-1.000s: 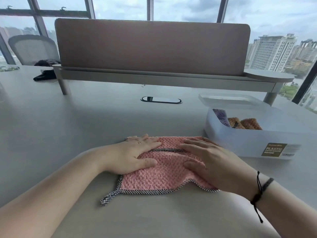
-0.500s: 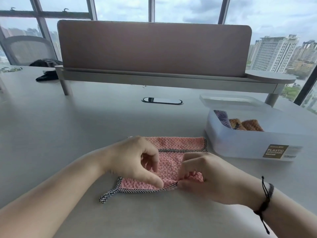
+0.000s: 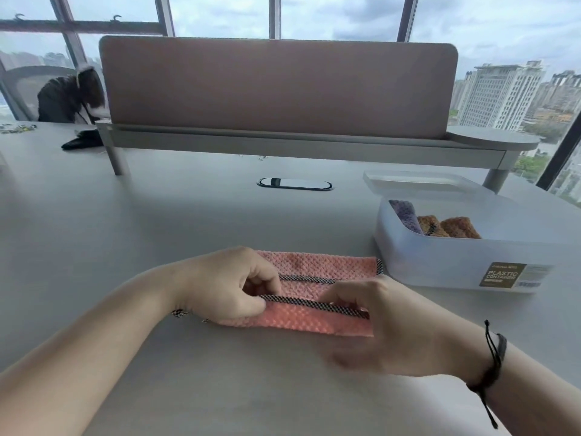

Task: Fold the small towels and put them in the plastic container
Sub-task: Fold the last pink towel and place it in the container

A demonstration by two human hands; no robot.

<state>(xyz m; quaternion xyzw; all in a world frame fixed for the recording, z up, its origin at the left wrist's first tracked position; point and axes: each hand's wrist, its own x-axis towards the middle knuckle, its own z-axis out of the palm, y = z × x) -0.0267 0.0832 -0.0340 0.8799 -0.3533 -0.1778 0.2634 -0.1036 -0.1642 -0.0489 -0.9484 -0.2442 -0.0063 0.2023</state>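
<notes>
So the pink towel (image 3: 317, 272) is flat on the bench (image 3: 157, 234), right in front of the person, partly folded with its checkered trim running across the middle. Left hand (image 3: 226, 287) is at the towel's 9 o'clock end, fingers (image 3: 267, 280) curled and pinching the trim edge. Right hand (image 3: 386, 322) sits at the 4 o'clock corner, fingers bent and gripping that same trim line, a bit blurry there. Black cord bracelet (image 3: 490, 360) on the right wrist. The container (image 3: 452, 262) is at 2 o'clock from the towel, just beside its far corner, lid (image 3: 418, 182) lying behind it. Inside are a purple towel (image 3: 405, 215) and two brown ones (image 3: 452, 226). The label (image 3: 500, 274) reads "PLASTIC CONTAINER", smaller print too tiny to read
</notes>
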